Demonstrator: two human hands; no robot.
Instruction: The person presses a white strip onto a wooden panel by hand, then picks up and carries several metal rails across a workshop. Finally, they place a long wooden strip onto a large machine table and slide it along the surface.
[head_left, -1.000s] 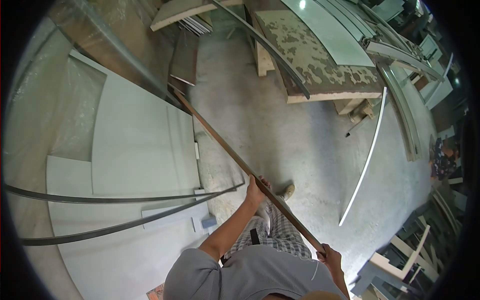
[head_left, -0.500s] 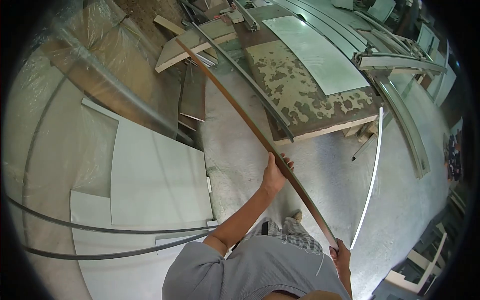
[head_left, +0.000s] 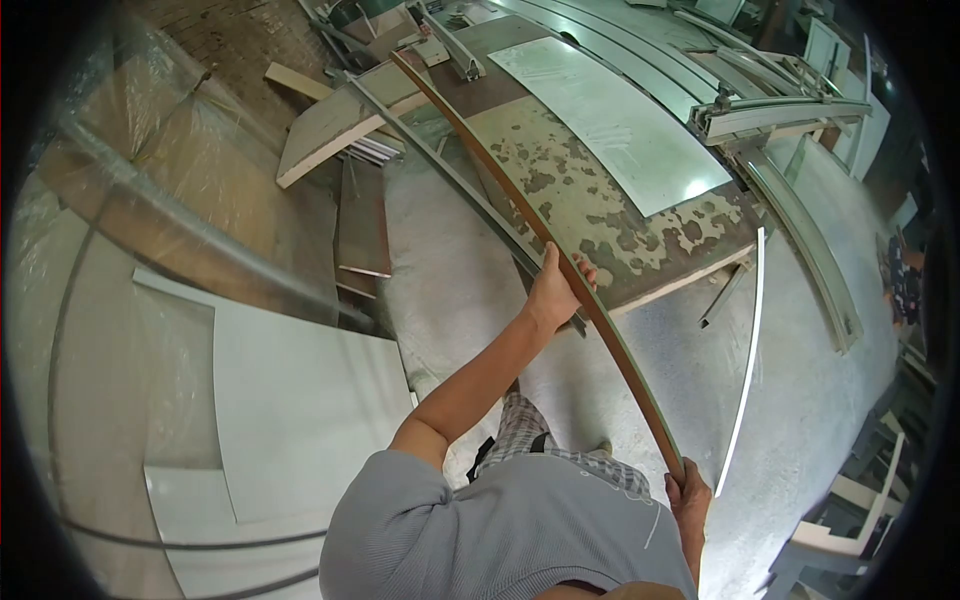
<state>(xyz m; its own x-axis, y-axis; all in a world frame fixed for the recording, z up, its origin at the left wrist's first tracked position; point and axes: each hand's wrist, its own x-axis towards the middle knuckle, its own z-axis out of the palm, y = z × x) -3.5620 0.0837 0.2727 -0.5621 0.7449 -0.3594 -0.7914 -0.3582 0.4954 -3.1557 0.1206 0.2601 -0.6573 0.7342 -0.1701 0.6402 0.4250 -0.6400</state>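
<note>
A long, narrow brown strip (head_left: 632, 375) runs diagonally from near my body to the far side of the worktable. My left hand (head_left: 560, 292) is closed around its middle, thumb on the near side and fingertips showing past the far edge. At its near end my right hand (head_left: 689, 496) grips the strip close to my side. The strip's far part overlaps the worktable (head_left: 610, 235), whose top has a patchy, worn surface. Below the strip, a grey metal bar (head_left: 440, 165) lies roughly alongside it. A white sheet (head_left: 620, 130) rests on the tabletop.
Pale panels (head_left: 300, 400) lie at the left beside plastic-wrapped sheets (head_left: 190, 220). A thin white strip (head_left: 745, 370) stands to my right. Metal rails (head_left: 800, 240) extend off the table's right side. Frame pieces (head_left: 850, 525) are at the lower right.
I have moved nearer the worktable, and the brown strip now reaches over its top. Both hands keep hold of it; the left has shifted upward in view.
</note>
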